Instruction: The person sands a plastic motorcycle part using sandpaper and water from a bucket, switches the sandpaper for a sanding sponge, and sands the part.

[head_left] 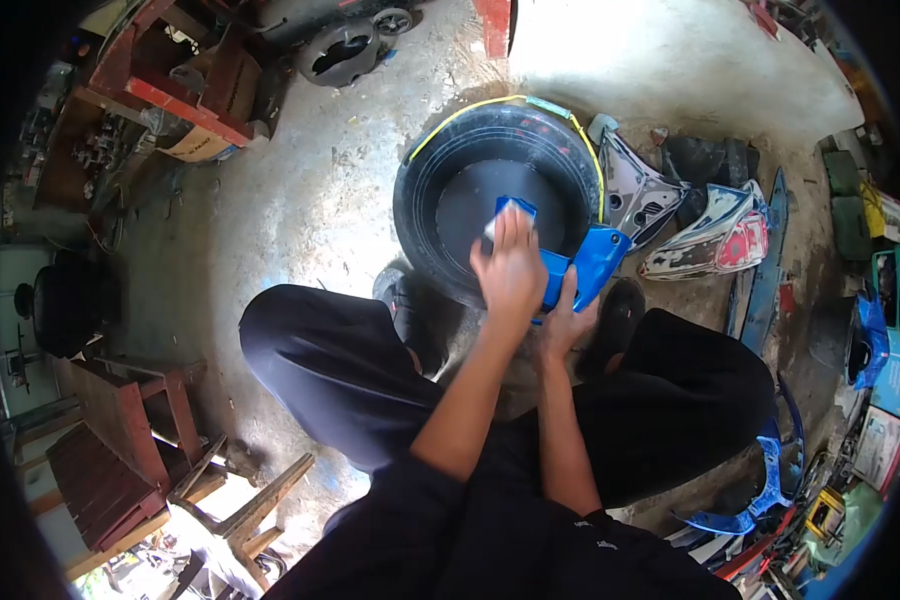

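A glossy blue plastic panel [599,262], shaped like a motorcycle fairing piece, is held over the near right part of a black bucket [425,225]. My right hand [567,318] grips its lower edge, thumb on top and the other fingers mostly hidden beneath. My left hand [511,268] is closed and pressed down on the panel's left part, above the bucket. Under its fingers shows the edge of a small pale sheet or pad [491,229], mostly covered. The bucket has a yellow handle [455,118] lying along its rim.
Worn fairing pieces [715,235] lie on the floor right of the bucket. Another blue part [765,490] is at lower right, near clutter along the wall. At left are a red wooden bench [120,420] and a red frame [185,105]; a grey round cover [340,55] lies behind.
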The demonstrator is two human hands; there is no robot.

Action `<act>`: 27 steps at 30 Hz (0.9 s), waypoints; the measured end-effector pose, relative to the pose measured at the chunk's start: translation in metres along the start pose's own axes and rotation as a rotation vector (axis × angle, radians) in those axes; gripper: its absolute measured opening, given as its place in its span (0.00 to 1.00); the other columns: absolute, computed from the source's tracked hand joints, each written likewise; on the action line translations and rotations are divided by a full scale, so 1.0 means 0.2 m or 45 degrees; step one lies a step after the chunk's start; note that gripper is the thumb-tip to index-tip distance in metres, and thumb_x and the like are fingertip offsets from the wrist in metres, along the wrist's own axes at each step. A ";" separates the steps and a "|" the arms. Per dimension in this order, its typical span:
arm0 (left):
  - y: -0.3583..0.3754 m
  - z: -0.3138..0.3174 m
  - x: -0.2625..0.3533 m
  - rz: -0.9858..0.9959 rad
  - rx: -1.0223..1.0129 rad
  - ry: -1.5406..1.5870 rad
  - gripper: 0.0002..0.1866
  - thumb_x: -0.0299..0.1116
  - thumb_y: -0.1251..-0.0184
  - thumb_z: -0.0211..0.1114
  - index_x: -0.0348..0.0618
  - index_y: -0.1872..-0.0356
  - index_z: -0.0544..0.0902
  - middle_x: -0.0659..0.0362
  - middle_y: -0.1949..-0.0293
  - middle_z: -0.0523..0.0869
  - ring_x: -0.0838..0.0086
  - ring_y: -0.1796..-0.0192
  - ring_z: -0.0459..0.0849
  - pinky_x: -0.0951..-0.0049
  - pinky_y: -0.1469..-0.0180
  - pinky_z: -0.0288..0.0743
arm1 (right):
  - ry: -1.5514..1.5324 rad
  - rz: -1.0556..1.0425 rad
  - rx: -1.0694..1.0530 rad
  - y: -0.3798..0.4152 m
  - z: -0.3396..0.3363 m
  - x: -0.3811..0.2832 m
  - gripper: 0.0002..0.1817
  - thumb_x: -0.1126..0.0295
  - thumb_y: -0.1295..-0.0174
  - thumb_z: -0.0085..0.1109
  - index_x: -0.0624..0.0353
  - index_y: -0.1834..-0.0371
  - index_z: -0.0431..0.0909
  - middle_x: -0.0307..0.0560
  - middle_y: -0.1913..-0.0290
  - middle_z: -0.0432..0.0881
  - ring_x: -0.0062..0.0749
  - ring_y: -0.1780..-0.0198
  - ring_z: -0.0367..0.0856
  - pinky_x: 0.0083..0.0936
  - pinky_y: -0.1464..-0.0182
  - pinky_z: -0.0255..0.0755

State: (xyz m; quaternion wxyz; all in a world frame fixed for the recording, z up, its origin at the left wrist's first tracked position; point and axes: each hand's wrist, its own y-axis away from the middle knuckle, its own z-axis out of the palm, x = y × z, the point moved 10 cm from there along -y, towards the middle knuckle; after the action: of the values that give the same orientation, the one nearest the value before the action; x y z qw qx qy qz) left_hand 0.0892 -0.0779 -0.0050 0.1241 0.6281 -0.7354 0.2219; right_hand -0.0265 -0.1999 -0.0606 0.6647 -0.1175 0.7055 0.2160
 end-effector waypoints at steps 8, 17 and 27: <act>0.31 -0.12 0.04 0.087 0.076 -0.141 0.24 0.37 0.26 0.54 0.40 0.32 0.77 0.52 0.29 0.77 0.68 0.27 0.74 0.47 0.32 0.61 | -0.099 0.000 -0.034 -0.01 0.00 -0.01 0.19 0.58 0.30 0.67 0.68 0.54 0.81 0.44 0.60 0.85 0.25 0.62 0.81 0.26 0.57 0.77; -0.10 -0.03 0.01 0.002 0.189 -0.020 0.21 0.37 0.22 0.52 0.40 0.34 0.77 0.54 0.33 0.81 0.65 0.30 0.77 0.47 0.33 0.65 | -0.116 -0.011 -0.051 -0.03 -0.01 0.03 0.19 0.59 0.29 0.66 0.68 0.54 0.81 0.43 0.61 0.84 0.24 0.62 0.80 0.26 0.59 0.76; -0.19 0.03 0.01 -0.055 0.097 0.013 0.21 0.37 0.22 0.53 0.41 0.33 0.77 0.51 0.31 0.79 0.66 0.27 0.74 0.44 0.32 0.61 | -0.190 -0.008 -0.057 -0.01 0.01 0.03 0.19 0.58 0.29 0.66 0.67 0.54 0.81 0.40 0.62 0.83 0.21 0.64 0.78 0.24 0.60 0.75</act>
State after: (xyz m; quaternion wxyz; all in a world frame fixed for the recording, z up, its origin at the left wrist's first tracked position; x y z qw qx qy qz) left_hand 0.1260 -0.0876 -0.0033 0.1088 0.6470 -0.7120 0.2501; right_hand -0.0249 -0.2007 -0.0669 0.7134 -0.1179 0.6486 0.2377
